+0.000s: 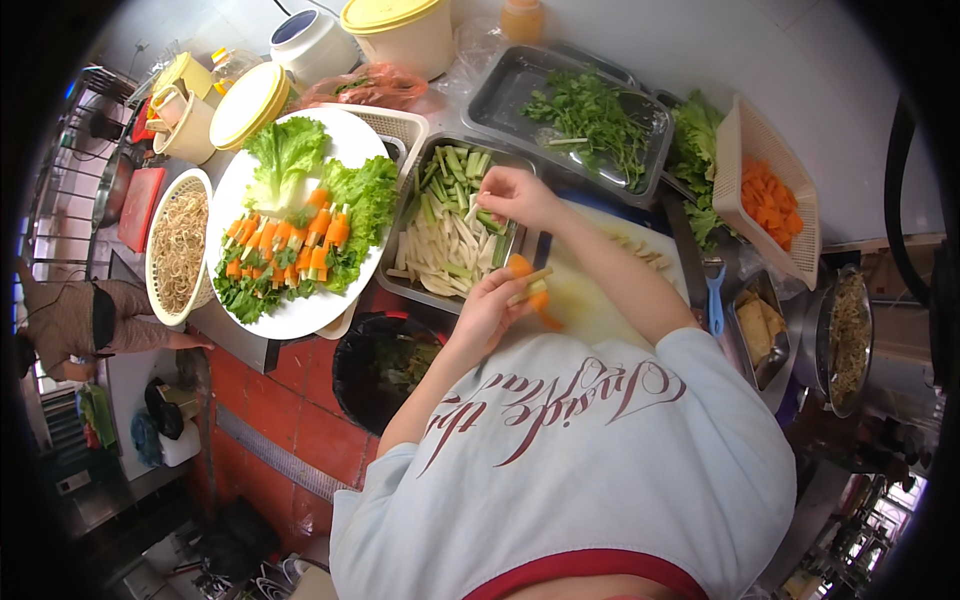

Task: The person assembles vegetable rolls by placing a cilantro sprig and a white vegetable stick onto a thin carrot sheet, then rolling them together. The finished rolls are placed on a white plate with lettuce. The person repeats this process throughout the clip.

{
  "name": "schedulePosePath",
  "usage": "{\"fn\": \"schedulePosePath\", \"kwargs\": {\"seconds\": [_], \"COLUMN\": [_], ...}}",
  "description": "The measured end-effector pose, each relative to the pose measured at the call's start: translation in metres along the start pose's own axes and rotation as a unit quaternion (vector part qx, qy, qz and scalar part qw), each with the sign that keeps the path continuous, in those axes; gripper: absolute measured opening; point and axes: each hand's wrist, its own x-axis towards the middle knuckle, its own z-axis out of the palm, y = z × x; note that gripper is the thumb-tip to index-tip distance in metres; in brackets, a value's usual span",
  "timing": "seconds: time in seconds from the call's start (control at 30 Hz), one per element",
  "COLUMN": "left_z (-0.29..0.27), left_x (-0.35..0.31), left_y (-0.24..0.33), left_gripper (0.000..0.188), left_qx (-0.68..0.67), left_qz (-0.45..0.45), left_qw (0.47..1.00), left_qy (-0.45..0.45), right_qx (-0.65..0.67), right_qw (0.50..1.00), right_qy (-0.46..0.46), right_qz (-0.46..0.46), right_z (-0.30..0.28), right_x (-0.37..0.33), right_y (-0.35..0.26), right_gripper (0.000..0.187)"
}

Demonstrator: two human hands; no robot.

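My left hand point(488, 312) is closed round an orange carrot slice point(539, 302) and a pale vegetable stick that lies across it. Over the metal tray point(428, 294) of cut vegetables, my right hand point(518, 197) pinches a pale strip point(473, 212). White strips point(440, 255) fill the tray's near part, with green stalk pieces point(455, 165) mostly behind them. To the left, a white plate point(350, 130) carries lettuce, herbs and several carrot-wrapped bundles point(290, 245). Under my forearms lies a pale cutting board point(600, 310) with some cut strips point(640, 248).
A tray of herbs point(590, 120) stands behind. At right are a basket of carrot slices point(770, 200), a blue-handled peeler point(715, 300) and a metal container point(765, 345). A noodle basket point(180, 250) sits far left, near another person point(95, 310). A black-lined bin point(385, 360) stands below.
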Motion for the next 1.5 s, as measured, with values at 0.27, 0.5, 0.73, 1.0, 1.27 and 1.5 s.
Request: {"fn": "schedulePosePath", "kwargs": {"seconds": [0.27, 0.5, 0.73, 1.0, 1.27, 1.5], "left_z": [-0.006, 0.000, 0.005, 0.002, 0.002, -0.001], "left_x": [0.008, 0.018, 0.022, 0.026, 0.027, 0.026], "left_y": [0.008, 0.006, -0.007, -0.011, -0.013, -0.014], "left_gripper": [0.024, 0.026, 0.026, 0.023, 0.022, 0.021], "left_qx": [-0.047, -0.035, 0.073, 0.102, 0.120, 0.109], "left_qz": [0.053, 0.064, 0.067, 0.061, 0.045, 0.049], "left_qw": [0.997, 0.997, 0.995, 0.993, 0.992, 0.993], "left_qy": [0.020, 0.009, 0.011, -0.008, 0.020, -0.003], "right_qx": [0.068, 0.034, -0.139, -0.401, -0.529, -0.488], "right_qw": [0.993, 0.988, 0.976, 0.802, 0.720, 0.710], "right_qy": [0.034, 0.115, 0.159, 0.441, 0.301, 0.303], "right_qz": [0.091, 0.095, 0.049, 0.029, 0.333, 0.407], "right_z": [-0.018, 0.002, -0.027, -0.248, -0.322, -0.349], "right_x": [-0.057, -0.107, -0.137, -0.188, -0.198, -0.196], "right_y": [-0.031, -0.011, -0.029, -0.107, -0.065, -0.066], "right_gripper": [0.011, 0.015, 0.020, 0.019, 0.033, 0.031]}}
